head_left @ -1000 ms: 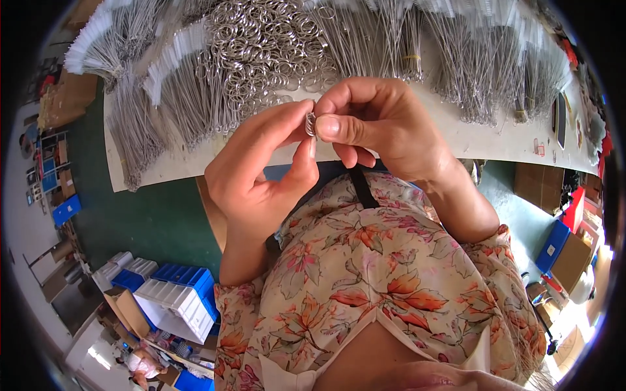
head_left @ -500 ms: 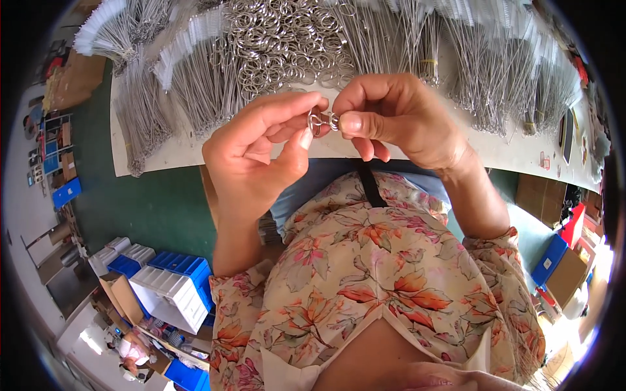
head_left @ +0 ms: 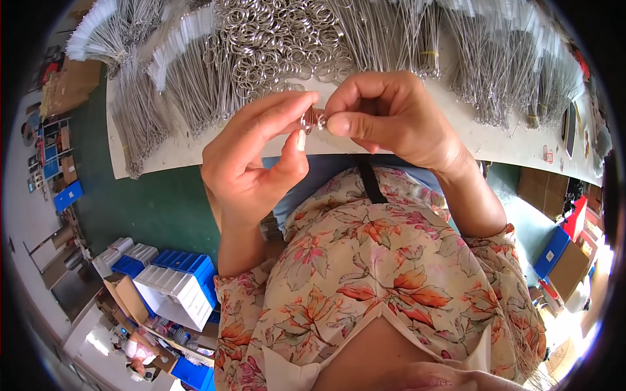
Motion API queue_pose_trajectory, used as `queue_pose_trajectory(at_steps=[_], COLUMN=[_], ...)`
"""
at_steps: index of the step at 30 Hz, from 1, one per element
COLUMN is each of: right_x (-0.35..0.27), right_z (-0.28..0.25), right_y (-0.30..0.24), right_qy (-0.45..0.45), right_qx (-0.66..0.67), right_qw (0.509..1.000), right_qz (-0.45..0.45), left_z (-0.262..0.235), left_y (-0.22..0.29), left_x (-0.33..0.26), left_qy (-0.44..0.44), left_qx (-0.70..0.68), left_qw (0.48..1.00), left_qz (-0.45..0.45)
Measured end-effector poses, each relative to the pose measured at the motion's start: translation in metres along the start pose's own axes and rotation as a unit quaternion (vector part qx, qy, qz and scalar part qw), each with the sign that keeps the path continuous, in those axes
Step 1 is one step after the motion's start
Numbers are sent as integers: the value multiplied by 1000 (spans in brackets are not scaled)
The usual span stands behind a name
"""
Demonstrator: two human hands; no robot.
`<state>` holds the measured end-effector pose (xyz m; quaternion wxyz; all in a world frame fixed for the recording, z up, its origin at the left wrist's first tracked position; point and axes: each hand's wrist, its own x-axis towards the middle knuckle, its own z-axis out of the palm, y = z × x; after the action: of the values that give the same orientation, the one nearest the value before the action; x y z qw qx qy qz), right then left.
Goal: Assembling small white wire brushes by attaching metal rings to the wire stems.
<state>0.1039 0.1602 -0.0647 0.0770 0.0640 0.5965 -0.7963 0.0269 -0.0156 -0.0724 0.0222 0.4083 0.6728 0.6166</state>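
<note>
A shiny metal ring [head_left: 304, 122] is held up above the near table edge, between the thumb and fingers of my left hand [head_left: 251, 146]. Close against it, my right hand [head_left: 401, 124] pinches small metal loops [head_left: 321, 122] between thumb and forefinger; what they belong to is mostly hidden by the fingers. Just beyond my hands lies a big pile of loose metal rings [head_left: 280, 45].
Bundles of thin wire brushes with white bristles lie left [head_left: 189, 85] and right [head_left: 489, 72] of the ring pile on the white table [head_left: 182, 153]. White and blue bins [head_left: 169, 293] stand on the green floor [head_left: 150, 208]. Another person [head_left: 140, 352] is at far lower left.
Both hands have shifted slightly left at the fingertips. The ring, seen more face-on before, now appears turned nearly edge-on, and my right fingers have curled in more.
</note>
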Motion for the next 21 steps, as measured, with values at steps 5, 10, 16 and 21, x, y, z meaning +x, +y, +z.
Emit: queue_pose_trajectory(at_steps=[5, 10, 16, 21], right_x=[-3, -8, -8, -7], right_z=[2, 4, 7, 2], right_y=[-1, 0, -1, 4], right_qy=[10, 53, 50, 29], right_qx=[-37, 17, -1, -3], right_qw=[999, 997, 998, 999], right_qz=[-9, -53, -34, -35], left_z=[2, 3, 6, 8], left_y=[4, 2, 2, 1], left_x=[-2, -5, -3, -2], left_qy=[29, 21, 36, 26], left_qx=[-86, 9, 7, 12], left_qw=[996, 1000, 999, 999], left_qz=[-22, 12, 24, 24])
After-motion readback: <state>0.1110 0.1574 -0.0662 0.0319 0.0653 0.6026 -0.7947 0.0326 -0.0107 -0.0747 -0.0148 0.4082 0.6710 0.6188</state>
